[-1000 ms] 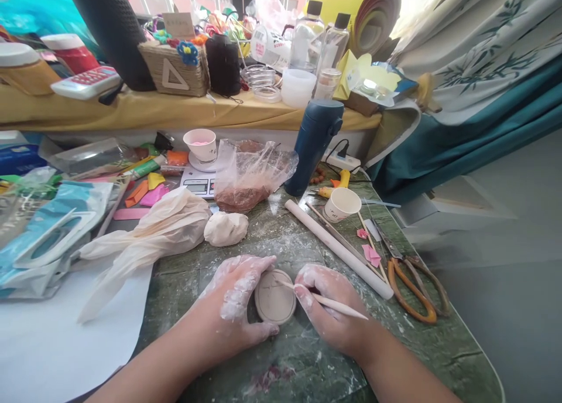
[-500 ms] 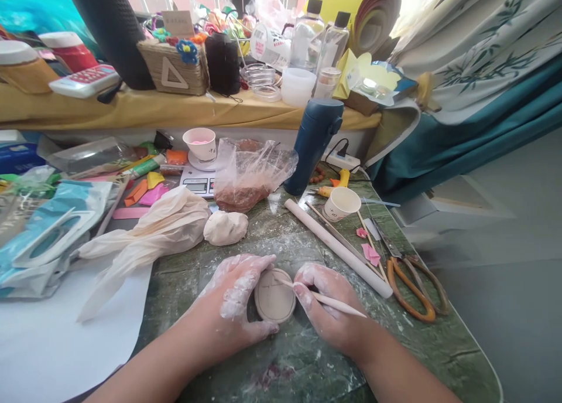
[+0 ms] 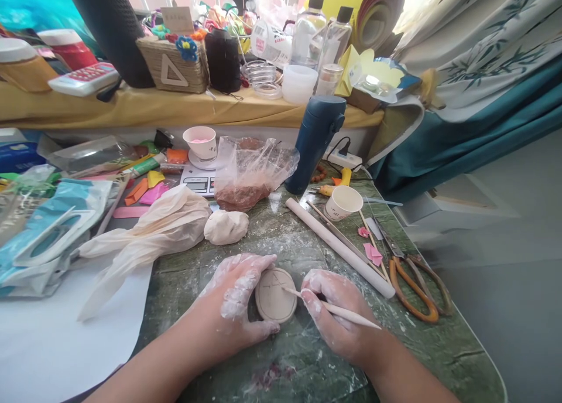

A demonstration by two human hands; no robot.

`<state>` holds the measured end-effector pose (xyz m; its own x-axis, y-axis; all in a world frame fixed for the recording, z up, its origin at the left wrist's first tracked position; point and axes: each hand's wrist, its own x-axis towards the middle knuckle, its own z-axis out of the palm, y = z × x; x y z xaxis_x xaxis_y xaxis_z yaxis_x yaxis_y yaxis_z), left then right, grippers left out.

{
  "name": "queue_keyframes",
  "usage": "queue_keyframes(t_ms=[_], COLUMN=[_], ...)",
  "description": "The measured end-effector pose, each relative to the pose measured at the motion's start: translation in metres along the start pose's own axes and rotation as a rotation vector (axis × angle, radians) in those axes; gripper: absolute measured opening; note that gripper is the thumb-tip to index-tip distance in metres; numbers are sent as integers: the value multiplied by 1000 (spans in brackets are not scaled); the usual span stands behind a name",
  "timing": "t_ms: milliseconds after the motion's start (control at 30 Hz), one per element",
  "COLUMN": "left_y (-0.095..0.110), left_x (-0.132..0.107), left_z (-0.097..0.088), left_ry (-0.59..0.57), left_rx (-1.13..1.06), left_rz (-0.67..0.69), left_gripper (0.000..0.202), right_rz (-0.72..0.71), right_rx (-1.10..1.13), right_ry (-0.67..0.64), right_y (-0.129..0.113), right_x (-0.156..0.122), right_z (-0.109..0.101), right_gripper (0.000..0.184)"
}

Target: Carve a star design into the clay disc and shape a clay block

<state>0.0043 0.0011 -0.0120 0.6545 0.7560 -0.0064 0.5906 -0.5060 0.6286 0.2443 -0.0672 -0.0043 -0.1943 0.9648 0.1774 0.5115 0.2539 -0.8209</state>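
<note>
A round, flat clay disc [image 3: 276,306] lies on the green tabletop, with a raised rim and thin lines scratched across its face. Curved around its left side is my left hand [image 3: 237,291], powdered white, fingers at the upper edge and thumb at the lower edge, steadying it. My right hand [image 3: 336,309], also dusted white, pinches a pale pointed clay tool [image 3: 351,316] like a pencil. The tool's tip meets the disc's surface right of the middle. Beyond my left hand sits a lump of white clay [image 3: 226,226].
Right of the disc lie a white rolling rod [image 3: 340,248], thin sticks, scissors [image 3: 413,274] and a paper cup [image 3: 343,203]. Behind stand a blue flask [image 3: 314,145], bagged brown clay [image 3: 246,189] and a kitchen scale [image 3: 197,183]. A plastic bag [image 3: 162,221] and white paper [image 3: 74,344] lie left.
My right hand and the tool have shifted slightly right and down, the tip moving from the disc's upper part toward its right side. My left hand stays at the disc.
</note>
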Motion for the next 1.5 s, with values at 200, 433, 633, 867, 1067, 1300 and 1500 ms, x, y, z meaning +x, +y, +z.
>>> queue_keyframes(t_ms=[200,433,633,867,1067,1300,1500], left_y=[0,0,1,-1,-1,0,2], left_x=[0,0,0,0,-1,-1,0], left_z=[-1,0,0,0,0,-1,-2], left_ry=[2,16,18,6,-5,-7,-5], left_rx=[-4,-3,-2,-2,-11,-12,-9], left_rz=[-2,-2,-11,-18,-21,-42,-22], left_gripper=[98,99,98,99,98,98,96], right_rz=[18,5,0,22,42,95,147], right_rx=[1,52,24,21,37,61,158], right_ry=[-11,52,27,11,-19,-45,-15], right_y=[-1,1,2,1,0,0,3], right_x=[-5,-2,1,-4,-7,-10,-9], right_z=[-2,1,3,0,-2,-6,-2], right_gripper=[24,21,19,22,25,28,28])
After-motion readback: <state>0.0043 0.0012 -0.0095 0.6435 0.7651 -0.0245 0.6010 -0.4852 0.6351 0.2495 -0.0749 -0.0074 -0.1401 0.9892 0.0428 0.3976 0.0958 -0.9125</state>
